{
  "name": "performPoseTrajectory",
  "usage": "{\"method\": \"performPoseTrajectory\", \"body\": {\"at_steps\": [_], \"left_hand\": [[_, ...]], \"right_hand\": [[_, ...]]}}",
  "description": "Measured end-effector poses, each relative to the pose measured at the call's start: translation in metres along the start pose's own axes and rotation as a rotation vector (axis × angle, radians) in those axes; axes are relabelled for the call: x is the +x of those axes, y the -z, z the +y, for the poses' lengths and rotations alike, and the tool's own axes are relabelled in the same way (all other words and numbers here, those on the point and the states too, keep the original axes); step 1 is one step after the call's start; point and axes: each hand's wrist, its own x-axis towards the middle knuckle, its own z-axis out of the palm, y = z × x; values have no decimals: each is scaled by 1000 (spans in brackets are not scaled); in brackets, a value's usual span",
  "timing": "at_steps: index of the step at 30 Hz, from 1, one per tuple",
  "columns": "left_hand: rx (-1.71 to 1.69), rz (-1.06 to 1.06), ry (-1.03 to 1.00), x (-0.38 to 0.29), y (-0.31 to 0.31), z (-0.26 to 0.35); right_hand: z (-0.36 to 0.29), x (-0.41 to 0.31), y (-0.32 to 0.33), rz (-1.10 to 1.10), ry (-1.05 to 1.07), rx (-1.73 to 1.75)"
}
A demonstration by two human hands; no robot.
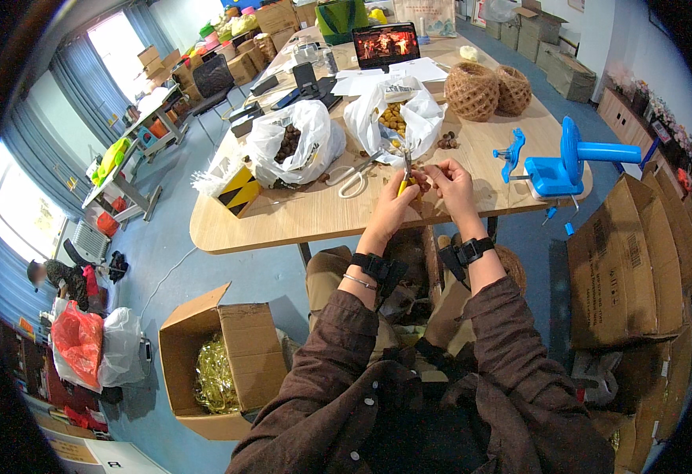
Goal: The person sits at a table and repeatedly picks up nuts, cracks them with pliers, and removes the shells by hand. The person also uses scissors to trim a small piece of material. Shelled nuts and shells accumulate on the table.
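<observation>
My left hand [390, 204] grips pliers with yellow handles [404, 185], their metal jaws pointing away from me over the table's front edge. Beside it, my right hand [454, 183] has thumb and fingertips pinched at a small reddish-brown piece [422, 176], possibly a nut; the fingers partly hide it. Just beyond the hands stands a white plastic bag [361, 112] holding yellow-brown nut-like pieces [392, 118]. Another white bag [322, 133], to the left, holds dark brown round ones [288, 144]. White-handled scissors [353, 185] lie left of my hands.
Loose brown pieces [447, 141] and two balls of brown twine [471, 92] are on the wooden table [251, 228]. A blue hand-cranked winder [553, 175] is clamped at the right edge. An open carton [251, 355] stands at lower left, with cartons [612, 266] stacked right. A person [67, 281] is far left.
</observation>
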Motion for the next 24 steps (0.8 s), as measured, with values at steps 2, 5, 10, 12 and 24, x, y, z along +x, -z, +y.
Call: {"method": "performPoseTrajectory", "body": {"at_steps": [2, 5, 10, 12, 24], "left_hand": [[-7, 2, -1, 0, -1, 0], [35, -22, 4, 0, 0, 2], [0, -9, 3, 0, 0, 0], [-13, -4, -2, 1, 0, 0], [-5, -11, -4, 1, 1, -3]], "right_hand": [[0, 0, 0, 2, -12, 5], [1, 1, 0, 4, -19, 16], [1, 1, 1, -1, -21, 24], [1, 1, 1, -4, -10, 23], [0, 0, 0, 16, -10, 4]]}}
